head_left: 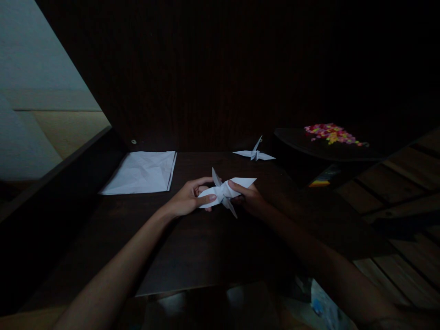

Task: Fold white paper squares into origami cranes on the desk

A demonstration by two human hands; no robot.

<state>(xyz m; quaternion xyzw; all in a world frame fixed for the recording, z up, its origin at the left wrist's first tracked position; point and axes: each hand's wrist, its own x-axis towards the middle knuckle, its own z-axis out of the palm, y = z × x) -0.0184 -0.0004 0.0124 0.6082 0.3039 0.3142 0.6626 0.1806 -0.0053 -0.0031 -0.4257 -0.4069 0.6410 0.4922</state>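
The fingers (207, 199) of the left hand (186, 199) and right hand (252, 197) pinch opposite flaps of the folded paper crane (223, 191) over the counter (192, 259). Caution: uneven pulling may tear its centre; excess thumb pressure may crease the flaps; a loosened pinch may drop it.

Bare counter (202, 162) between the paper stack (144, 172) and the far paper crane (255, 155) — passable for a hand. Back panel (206, 78) closes the far side; side panel (75, 169) walls the left — corner shelf (299, 141) obstructs right.
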